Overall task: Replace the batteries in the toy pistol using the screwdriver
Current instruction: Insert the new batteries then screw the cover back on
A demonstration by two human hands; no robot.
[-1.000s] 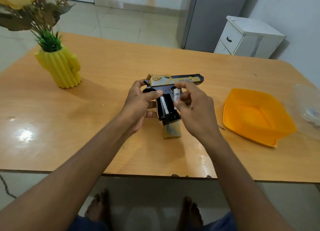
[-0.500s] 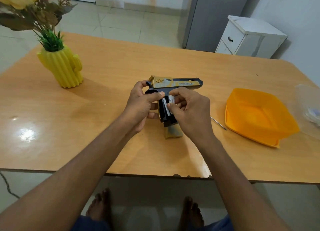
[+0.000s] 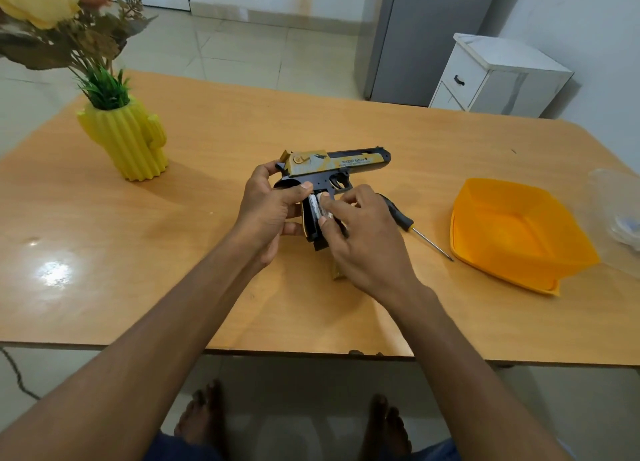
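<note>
Head view: the toy pistol (image 3: 337, 169) is held above the middle of the bench (image 3: 214, 142), barrel pointing right, grip turned toward the camera with its battery bay uncovered. The rear of the frame is gripped by the left hand (image 3: 268, 211), thumb laid across the top of the grip and fingers wrapped behind. A silver battery (image 3: 317, 206) is seen lying lengthwise in the bay. It is pressed by the right hand (image 3: 363, 232), whose fingertips (image 3: 325, 201) are set on its upper end while the thumb is placed lower along the grip; the fingers are bent onto the battery. Whether it is fully seated cannot be told. A yellowish piece (image 3: 337, 272) lies on the bench just under the right hand, mostly hidden. The screwdriver (image 3: 412, 226) lies on the bench just right of the right hand, black handle toward the pistol, shaft pointing at the orange tray (image 3: 519, 232). Clear plastic packaging (image 3: 620, 218) is seen at the right edge. A yellow cactus-shaped vase (image 3: 128, 142) with flowers stands far left.
</note>
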